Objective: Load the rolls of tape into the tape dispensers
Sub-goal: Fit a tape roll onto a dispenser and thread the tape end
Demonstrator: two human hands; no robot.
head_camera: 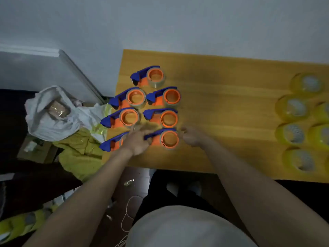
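Observation:
Several blue and orange tape dispensers stand in rows on the left part of the wooden table [226, 104], each with a roll on its orange hub, such as the far one [151, 75]. My left hand [137, 141] lies with stretched fingers over the near-left dispenser [107, 145], fingertips at the blue handle of the nearest dispenser [169, 139]. My right hand [191, 138] sits just right of that dispenser with curled fingers; blur hides whether it holds anything. Several loose yellow tape rolls [293, 107] lie at the table's right end.
Left of the table, a white bag [51, 113] and yellow-green plastic wrapping [80, 154] are piled on the floor, with a grey panel [44, 72] leaning behind them. String and scraps lie on the dark floor by my legs.

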